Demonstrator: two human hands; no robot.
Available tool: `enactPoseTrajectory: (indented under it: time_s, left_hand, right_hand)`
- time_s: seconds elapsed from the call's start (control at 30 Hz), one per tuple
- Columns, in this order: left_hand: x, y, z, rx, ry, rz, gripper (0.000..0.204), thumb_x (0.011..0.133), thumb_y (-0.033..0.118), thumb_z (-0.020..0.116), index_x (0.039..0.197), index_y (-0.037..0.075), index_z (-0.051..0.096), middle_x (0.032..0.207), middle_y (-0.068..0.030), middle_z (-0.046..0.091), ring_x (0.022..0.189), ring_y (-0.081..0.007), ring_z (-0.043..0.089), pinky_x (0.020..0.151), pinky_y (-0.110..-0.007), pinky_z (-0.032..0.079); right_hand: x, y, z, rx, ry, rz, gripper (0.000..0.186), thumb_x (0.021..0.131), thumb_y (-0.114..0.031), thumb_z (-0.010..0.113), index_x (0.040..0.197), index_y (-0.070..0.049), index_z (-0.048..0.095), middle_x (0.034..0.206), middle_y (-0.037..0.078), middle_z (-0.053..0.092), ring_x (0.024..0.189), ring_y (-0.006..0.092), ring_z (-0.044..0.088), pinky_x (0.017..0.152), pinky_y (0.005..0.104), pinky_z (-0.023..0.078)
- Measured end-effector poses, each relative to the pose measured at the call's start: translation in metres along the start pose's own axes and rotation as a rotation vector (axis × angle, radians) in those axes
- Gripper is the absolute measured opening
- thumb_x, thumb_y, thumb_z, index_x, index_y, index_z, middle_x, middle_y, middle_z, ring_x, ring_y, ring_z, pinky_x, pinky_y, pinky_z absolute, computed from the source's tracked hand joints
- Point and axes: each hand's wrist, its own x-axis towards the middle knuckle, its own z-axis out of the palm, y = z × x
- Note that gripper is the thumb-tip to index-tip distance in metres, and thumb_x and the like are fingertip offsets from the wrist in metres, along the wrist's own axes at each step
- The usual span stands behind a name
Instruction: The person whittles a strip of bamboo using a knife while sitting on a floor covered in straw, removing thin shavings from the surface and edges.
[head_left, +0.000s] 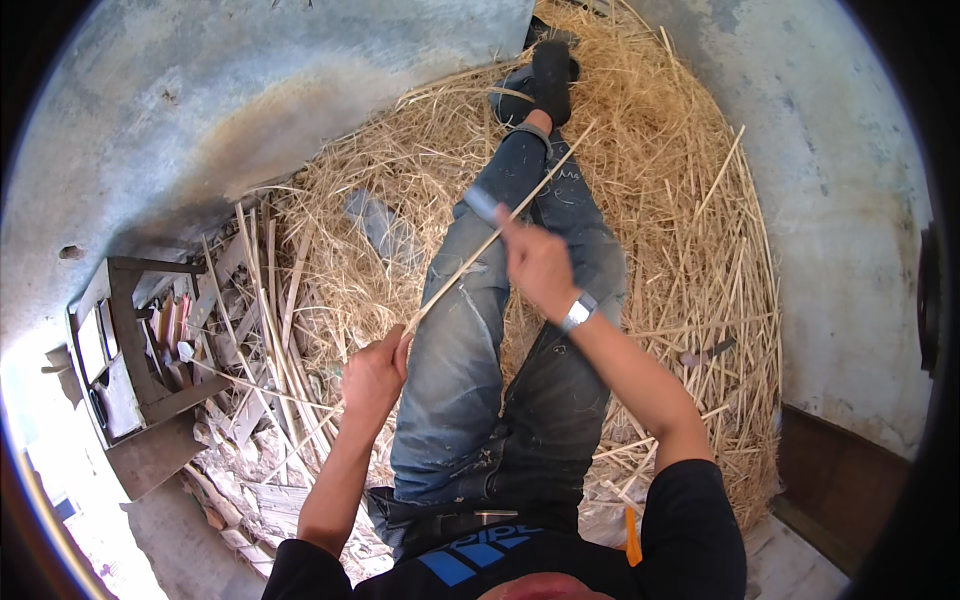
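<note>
My left hand (372, 382) is closed around the near end of a long, thin, pale wooden stick (455, 278). The stick slants up and to the right across my jeans (455, 395), its far end near my crossed ankles. Along its middle, my right hand (540, 270) is closed on a knife, whose blurred grey blade (481, 203) points up and left against or just beside the stick. The knife's handle is hidden in my fist. Whether the blade touches the wood, I cannot tell.
Curly shavings (650, 110) and loose pale sticks (725, 290) cover the floor around my legs. A bluish-grey cloth (380, 225) lies among them. On the left stands a box-like wooden frame (170, 400) with things inside. An orange handle (633, 540) shows beside my waist. Walls (810, 180) curve round.
</note>
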Motion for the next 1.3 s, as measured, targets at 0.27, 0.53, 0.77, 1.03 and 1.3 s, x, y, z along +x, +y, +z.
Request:
enactPoseTrajectory:
  time_s: [0.27, 0.53, 0.77, 1.03, 1.3]
  left_hand:
    - [0.001, 0.017, 0.000, -0.227, -0.100, -0.104, 0.026, 0.105, 0.036, 0.061, 0.107, 0.014, 0.074, 0.075, -0.0239, 0.068, 0.073, -0.0485, 0.067, 0.065, -0.056, 0.052]
    - [0.021, 0.034, 0.005, -0.179, -0.083, -0.098, 0.032, 0.106, 0.032, 0.061, 0.096, 0.004, 0.073, 0.070, -0.0228, 0.064, 0.064, -0.0440, 0.064, 0.062, -0.050, 0.049]
    - [0.022, 0.033, 0.002, -0.206, -0.102, -0.139, 0.032, 0.106, 0.033, 0.061, 0.098, 0.006, 0.075, 0.072, -0.0218, 0.067, 0.066, -0.0443, 0.066, 0.063, -0.050, 0.050]
    - [0.036, 0.057, 0.001, -0.110, -0.094, -0.127, 0.032, 0.104, 0.041, 0.062, 0.100, 0.013, 0.076, 0.079, -0.0233, 0.071, 0.077, -0.0487, 0.070, 0.070, -0.056, 0.055]
    - [0.031, 0.050, 0.007, -0.155, -0.092, -0.099, 0.031, 0.104, 0.039, 0.062, 0.101, 0.011, 0.075, 0.076, -0.0228, 0.069, 0.074, -0.0475, 0.068, 0.067, -0.055, 0.053]
  right_hand:
    - [0.005, 0.008, -0.011, -0.111, -0.032, -0.069, 0.054, 0.093, -0.011, 0.062, 0.145, -0.024, 0.064, 0.073, 0.013, 0.065, 0.061, 0.0334, 0.064, 0.058, 0.0456, 0.055]
    - [-0.022, -0.025, 0.002, 0.131, -0.154, -0.066, 0.048, 0.089, -0.008, 0.063, 0.134, -0.019, 0.073, 0.072, 0.016, 0.064, 0.062, 0.0344, 0.065, 0.059, 0.0455, 0.054]
    - [-0.002, -0.017, -0.008, -0.017, -0.035, 0.026, 0.055, 0.091, -0.011, 0.063, 0.145, -0.021, 0.065, 0.072, 0.015, 0.064, 0.062, 0.0329, 0.065, 0.058, 0.0473, 0.054]
    - [-0.012, -0.033, 0.005, 0.139, 0.010, 0.056, 0.048, 0.093, 0.000, 0.062, 0.137, -0.015, 0.071, 0.075, 0.018, 0.066, 0.060, 0.0321, 0.064, 0.058, 0.0407, 0.052]
    - [-0.013, -0.026, 0.000, 0.128, 0.060, 0.079, 0.045, 0.093, -0.007, 0.065, 0.136, -0.019, 0.072, 0.078, 0.018, 0.069, 0.061, 0.0334, 0.066, 0.058, 0.0443, 0.053]
